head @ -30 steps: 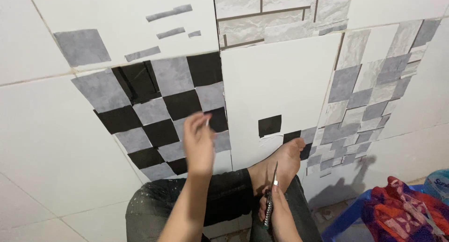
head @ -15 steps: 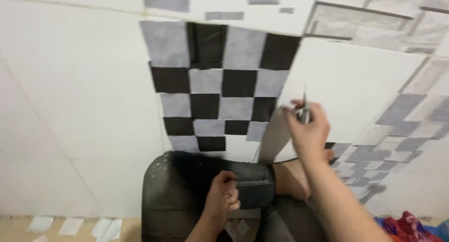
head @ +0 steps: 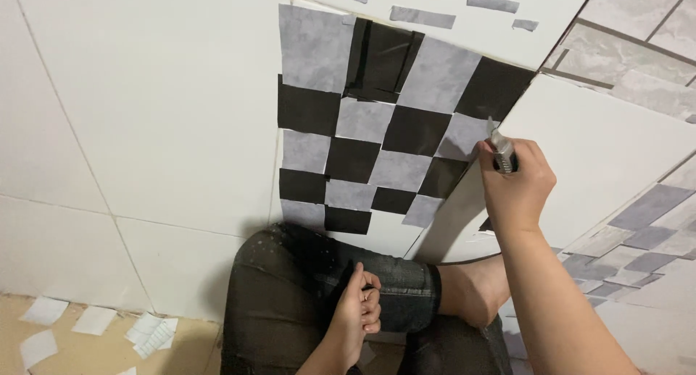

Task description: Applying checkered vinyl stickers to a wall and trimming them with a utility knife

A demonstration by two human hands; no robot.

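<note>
**Knife tip at the checker patch, right of centre frame**

Your right hand (head: 516, 188) is fisted tight around a slim metal utility knife (head: 502, 153); fingers fully wrapped on the handle, blade end poking up out of the fist. The tip sits at the right edge of the black-and-grey checkerboard of stuck-on squares (head: 377, 139), which fills the upper centre of the frame on the white tiled surface (head: 159, 114). Can't tell if the blade actually touches a square.

Your left hand (head: 357, 311) is bottom centre, fingers curled loosely, pinching a small dark piece against your dark trouser leg (head: 290, 288). Bare foot (head: 471, 292) just right of it. White paper scraps (head: 94, 328) lie lower left on the tan floor (head: 87, 353).
</note>
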